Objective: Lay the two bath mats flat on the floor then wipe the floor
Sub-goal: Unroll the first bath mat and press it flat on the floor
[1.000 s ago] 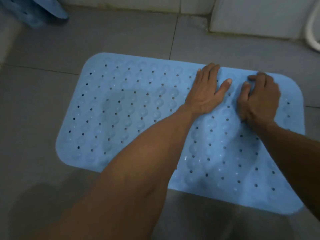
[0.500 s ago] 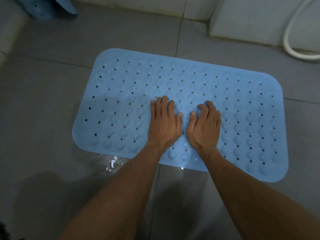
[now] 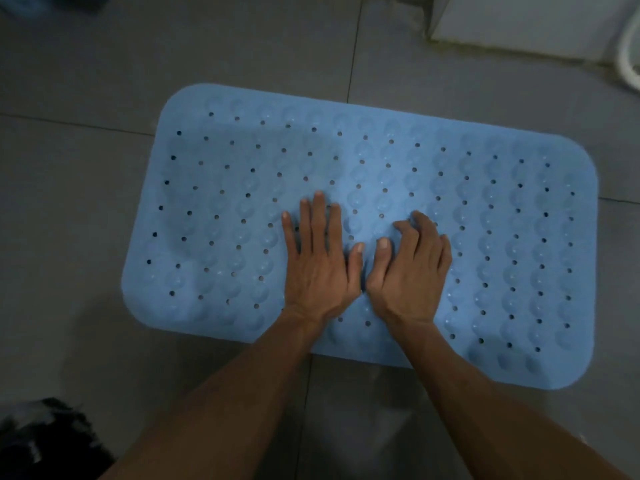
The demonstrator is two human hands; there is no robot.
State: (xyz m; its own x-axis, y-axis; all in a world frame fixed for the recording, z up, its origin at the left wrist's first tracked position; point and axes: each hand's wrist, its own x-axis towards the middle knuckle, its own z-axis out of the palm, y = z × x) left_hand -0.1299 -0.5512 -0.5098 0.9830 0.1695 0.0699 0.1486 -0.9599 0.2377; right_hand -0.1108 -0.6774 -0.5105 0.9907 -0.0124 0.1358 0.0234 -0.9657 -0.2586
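A light blue rubber bath mat (image 3: pixel 485 220) with rows of holes and round bumps lies flat on the grey tiled floor (image 3: pixel 69 237). My left hand (image 3: pixel 318 268) presses palm down on the mat's near middle, fingers spread. Right beside it, my right hand (image 3: pixel 412 271) also rests on the mat, fingers curled at the tips. Neither hand holds anything. A sliver of a second blue mat (image 3: pixel 14 1) shows at the top left corner, mostly out of view.
A white wall base (image 3: pixel 519 26) runs along the top right, with a white curved hose or fixture (image 3: pixel 628 67) at the right edge. A dark object (image 3: pixel 45 441) sits at the bottom left corner. Grey floor tiles surround the mat.
Both hands slid from the mat's far right part to its near middle, side by side. In the last half second they stayed there while the view shifted slightly.
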